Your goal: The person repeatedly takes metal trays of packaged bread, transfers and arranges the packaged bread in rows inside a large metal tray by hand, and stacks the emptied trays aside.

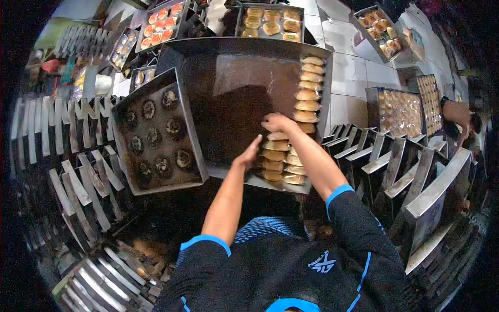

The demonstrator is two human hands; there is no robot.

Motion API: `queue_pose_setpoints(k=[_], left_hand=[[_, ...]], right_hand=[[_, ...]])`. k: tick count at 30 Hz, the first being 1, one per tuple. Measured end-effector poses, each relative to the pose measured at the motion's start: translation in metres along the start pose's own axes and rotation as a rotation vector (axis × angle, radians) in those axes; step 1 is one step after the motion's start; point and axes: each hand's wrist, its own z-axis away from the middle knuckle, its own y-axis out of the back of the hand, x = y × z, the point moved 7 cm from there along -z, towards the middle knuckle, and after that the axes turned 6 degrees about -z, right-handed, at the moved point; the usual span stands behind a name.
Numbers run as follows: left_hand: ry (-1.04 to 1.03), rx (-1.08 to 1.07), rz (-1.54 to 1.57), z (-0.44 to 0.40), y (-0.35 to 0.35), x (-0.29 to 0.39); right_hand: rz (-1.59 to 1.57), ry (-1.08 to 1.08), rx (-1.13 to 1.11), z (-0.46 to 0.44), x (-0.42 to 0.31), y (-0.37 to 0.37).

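Observation:
A large dark metal tray (236, 93) lies in front of me. Wrapped buns (307, 105) stand in a row along its right wall, and a shorter second row (273, 156) fills the near right part. Beside that shorter row, my left hand (249, 153) is open, thumb apart and fingertips against or close to the buns. My right hand (279, 124) is over the far end of the same row, its fingers curled in. A bun (278, 136) lies just below it, partly covered. Whatever those fingers hold, if anything, is hidden.
To the left, a tilted tray (154, 177) holds several dark round items. Behind are trays of red-topped buns (161, 24) and golden buns (271, 22). More filled trays (399, 112) stand right. Stacked metal trays (431, 182) crowd both sides. Another person's arm (460, 114) shows far right.

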Motion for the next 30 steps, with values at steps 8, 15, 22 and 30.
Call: queue_pose_setpoints(k=[8,15,22,30], left_hand=[[-0.523,0.556,-0.859,0.138,-0.035,0.06],[-0.031,0.091,-0.111,0.291,0.097,-0.117],[-0.538,1.039,0.646,0.336,0.252,-0.082],[-0.903,0.623,0.065,0.325,0.14,0.047]], right_hand=[[0.086,-0.156,0.021,0.003,0.019,-0.014],[-0.521,0.075,0.471,0.085,-0.141,-0.046],[-0.599,0.151,0.521,0.083,-0.232,-0.115],[-0.764,0.175,1.199,0.317,-0.223,-0.042]])
